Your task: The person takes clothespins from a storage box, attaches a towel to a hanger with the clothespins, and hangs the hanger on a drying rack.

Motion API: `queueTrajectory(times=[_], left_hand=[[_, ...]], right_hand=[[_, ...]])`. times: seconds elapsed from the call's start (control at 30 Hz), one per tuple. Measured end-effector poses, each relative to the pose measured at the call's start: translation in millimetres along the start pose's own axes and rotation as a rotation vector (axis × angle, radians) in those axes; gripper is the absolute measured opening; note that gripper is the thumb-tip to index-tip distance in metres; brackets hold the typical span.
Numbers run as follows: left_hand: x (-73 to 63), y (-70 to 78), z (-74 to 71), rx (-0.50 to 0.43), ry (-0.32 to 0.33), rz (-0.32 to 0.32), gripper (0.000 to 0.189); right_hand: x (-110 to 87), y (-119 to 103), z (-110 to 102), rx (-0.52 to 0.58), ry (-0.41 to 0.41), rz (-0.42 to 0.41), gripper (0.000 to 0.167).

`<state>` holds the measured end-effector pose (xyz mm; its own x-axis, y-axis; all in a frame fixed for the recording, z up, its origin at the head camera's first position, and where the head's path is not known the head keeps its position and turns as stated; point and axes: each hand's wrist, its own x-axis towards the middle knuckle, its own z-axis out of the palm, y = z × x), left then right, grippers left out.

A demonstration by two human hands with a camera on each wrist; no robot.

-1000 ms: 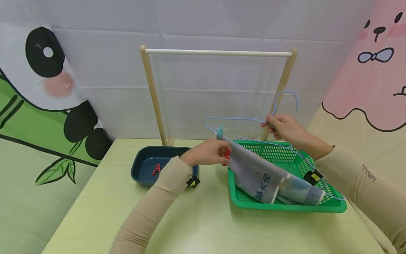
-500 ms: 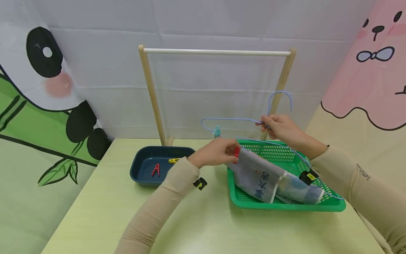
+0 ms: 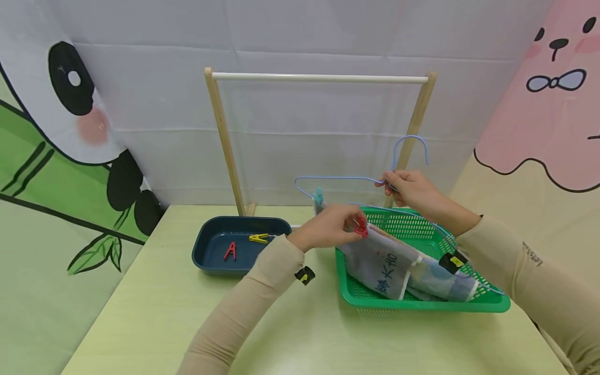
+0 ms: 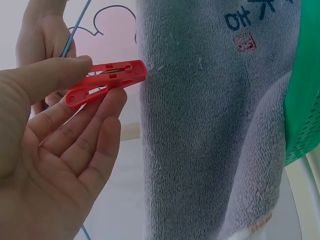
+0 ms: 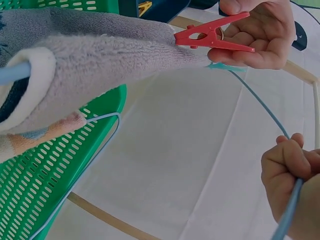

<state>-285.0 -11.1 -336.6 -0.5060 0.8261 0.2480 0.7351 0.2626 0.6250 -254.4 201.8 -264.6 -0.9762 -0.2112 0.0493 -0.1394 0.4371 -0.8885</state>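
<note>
My left hand (image 3: 334, 225) pinches a red clothespin (image 4: 112, 82) at the upper edge of a grey towel (image 3: 367, 255). In the right wrist view, the nose of the clothespin (image 5: 215, 37) meets the cloth; whether it bites is unclear. My right hand (image 3: 414, 195) grips a thin blue hanger (image 3: 335, 177) below its hook, holding it tilted. A teal clothespin (image 3: 319, 197) fastens the towel near the hanger's left end. The towel slants down to the right into a green basket (image 3: 424, 307); part of its upper edge is hidden behind my left hand.
A dark blue tray (image 3: 203, 260) at the left contains a red clothespin (image 3: 230, 251) and a yellow clothespin (image 3: 258, 238). Behind stands a wooden rack with a white bar (image 3: 321, 77). A printed cloth backdrop (image 3: 323, 31) encloses the table (image 3: 300, 333).
My left hand has slid right along the towel's edge with the red clothespin. My right hand and the hanger have shifted slightly left. The yellow clothespin in the tray has come into sight.
</note>
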Motion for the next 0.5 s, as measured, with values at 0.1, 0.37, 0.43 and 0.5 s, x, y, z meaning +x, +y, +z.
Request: queueTrajectory(times=[0.1,0.37,0.43,0.5], left_hand=[[2.1,1.5,4.2,-0.021,0.009,0.011,0.023],[7.3,2.4,14.3,-0.052,0.016,0.039,0.025],[7.6,3.0,15.9,-0.055,0.017,0.042,0.025],[7.7,3.9,17.0,-0.043,0.026,0.040,0.024]], right_hand=[[0.1,1,0,-0.022,0.000,0.005,0.049],[-0.7,-1,2,-0.042,0.010,-0.022,0.048],[-0.8,-1,3,-0.044,0.016,-0.024,0.048],[-1.3,-3,3,-0.047,0.019,-0.027,0.047]])
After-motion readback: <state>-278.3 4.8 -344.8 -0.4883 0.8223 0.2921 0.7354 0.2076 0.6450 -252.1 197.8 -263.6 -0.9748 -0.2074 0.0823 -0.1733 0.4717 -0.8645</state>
